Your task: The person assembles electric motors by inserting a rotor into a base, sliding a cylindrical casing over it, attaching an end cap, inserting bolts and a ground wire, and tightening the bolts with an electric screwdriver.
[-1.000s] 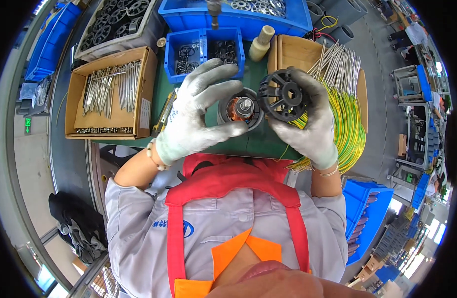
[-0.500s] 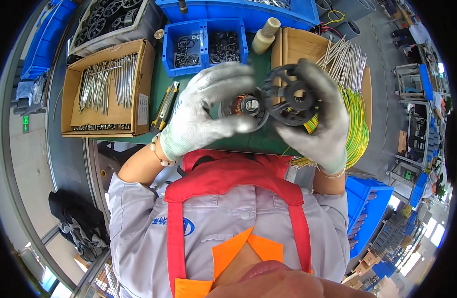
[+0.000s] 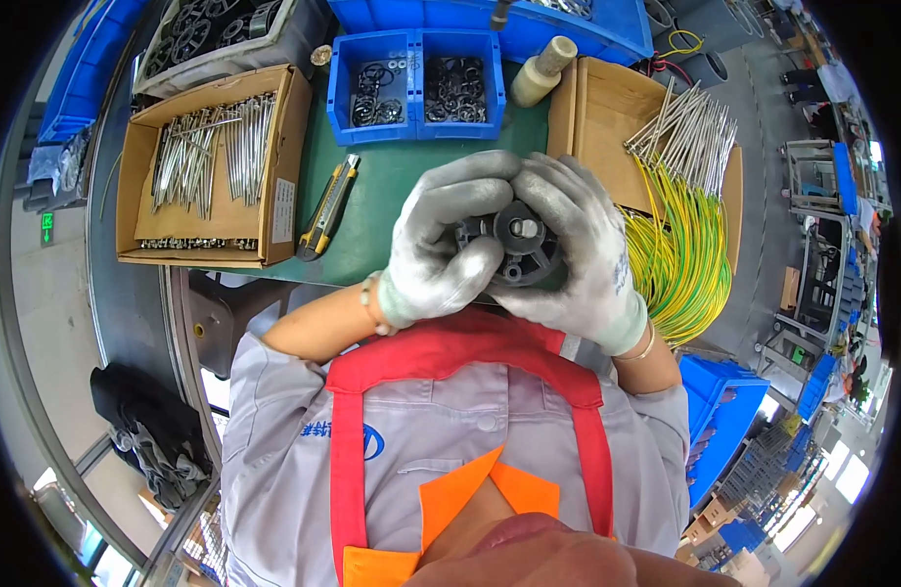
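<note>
Both my gloved hands clasp one round black plastic part with spokes and a metal shaft end at its hub (image 3: 522,245), held above the green mat (image 3: 392,186) in front of my chest. My left hand (image 3: 441,245) wraps its left side, thumb pressed on the rim. My right hand (image 3: 583,259) covers the right side and top. The motor body seen earlier is hidden behind the black part and my fingers.
A cardboard box of long metal rods (image 3: 201,166) sits left; a yellow utility knife (image 3: 328,205) lies beside it. Blue bins of washers and rings (image 3: 416,83) stand behind, next to a cream bottle (image 3: 540,73). Yellow-green wires with metal ends (image 3: 680,205) fill the right box.
The black spoked part in my right hand and the motor piece in my left have been brought together; both hands now close around one joined assembly.
</note>
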Tool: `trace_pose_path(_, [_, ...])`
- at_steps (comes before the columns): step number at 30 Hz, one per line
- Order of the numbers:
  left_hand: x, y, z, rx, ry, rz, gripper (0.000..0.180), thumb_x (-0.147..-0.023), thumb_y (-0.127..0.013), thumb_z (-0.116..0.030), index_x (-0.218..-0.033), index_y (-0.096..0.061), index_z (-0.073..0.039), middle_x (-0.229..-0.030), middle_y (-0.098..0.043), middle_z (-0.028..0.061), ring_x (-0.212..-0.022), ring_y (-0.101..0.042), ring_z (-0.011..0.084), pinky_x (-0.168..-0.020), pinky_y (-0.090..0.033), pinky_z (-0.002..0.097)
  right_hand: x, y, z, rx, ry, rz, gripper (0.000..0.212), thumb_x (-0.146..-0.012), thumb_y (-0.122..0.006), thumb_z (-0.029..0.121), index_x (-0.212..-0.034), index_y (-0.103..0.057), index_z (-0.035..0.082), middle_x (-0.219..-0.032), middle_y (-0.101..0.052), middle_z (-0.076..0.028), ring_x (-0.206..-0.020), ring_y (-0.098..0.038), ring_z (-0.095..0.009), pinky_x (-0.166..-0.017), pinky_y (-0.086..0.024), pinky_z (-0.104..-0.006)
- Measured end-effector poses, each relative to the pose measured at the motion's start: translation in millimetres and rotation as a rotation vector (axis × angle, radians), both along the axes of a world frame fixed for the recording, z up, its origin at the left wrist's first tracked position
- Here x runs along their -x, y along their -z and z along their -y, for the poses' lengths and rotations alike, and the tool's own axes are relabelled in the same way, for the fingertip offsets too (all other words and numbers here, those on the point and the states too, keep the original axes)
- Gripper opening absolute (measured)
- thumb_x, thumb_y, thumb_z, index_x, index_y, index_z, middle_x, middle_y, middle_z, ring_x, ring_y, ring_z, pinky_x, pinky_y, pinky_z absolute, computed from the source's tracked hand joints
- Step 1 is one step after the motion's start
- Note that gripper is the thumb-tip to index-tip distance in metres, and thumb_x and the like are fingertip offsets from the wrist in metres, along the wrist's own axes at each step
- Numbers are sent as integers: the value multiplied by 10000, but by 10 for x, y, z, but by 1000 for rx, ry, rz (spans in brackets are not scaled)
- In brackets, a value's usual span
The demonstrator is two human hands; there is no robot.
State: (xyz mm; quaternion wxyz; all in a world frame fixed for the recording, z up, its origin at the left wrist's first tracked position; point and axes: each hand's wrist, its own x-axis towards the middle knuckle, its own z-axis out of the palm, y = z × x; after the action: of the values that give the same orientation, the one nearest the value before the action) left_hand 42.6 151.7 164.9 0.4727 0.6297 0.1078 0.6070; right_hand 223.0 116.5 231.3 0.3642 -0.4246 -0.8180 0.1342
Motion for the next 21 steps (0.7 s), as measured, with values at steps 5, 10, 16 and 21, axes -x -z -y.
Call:
trace_pose_path(5, [-59,64,-11,-11,-96,19,328,-929,-616,-158,-1234,-578,-42,-1288,-578,205,-1130,-589,323,-993,-461,453,-13,155,0,-21,-12,10,884,-552,-883,261,-1325,-516,38,-1296,-576,-202,-1176,-577,-422,-1015,-449,-541])
trace_pose_path(10, [492,-39,-143,89,-147,-361,619,-859,-667,-185,-1415,-463,-6,-1381,-532,189,-1298,-512,288,-1100,-388,396,45,343,87,-12,67,-179,878,-546,-887,197,-1313,-521,-22,-1262,-610,-245,-1147,-608,-432,-1009,-468,-522])
trace_pose_path(16, [2747,481,-1253,217,-1072,-1076,346,-916,-613,-288,-1108,-699,-13,-1112,-698,201,-1049,-656,351,-937,-506,403,60,298,109,70,43,-198,884,-536,-887,151,-1322,-518,-14,-1286,-599,-240,-1133,-613,-420,-1002,-476,-488])
trace_pose_path(21, [3282,362,-1698,748,-1122,-1546,592,-828,-617,-505,-1127,-706,-1,-1172,-675,239,-1083,-659,355,-948,-499,425,69,317,116,77,58,-218,881,-553,-884,158,-1333,-510,-9,-1284,-598,-235,-1136,-609,-418,-1001,-477,-480])
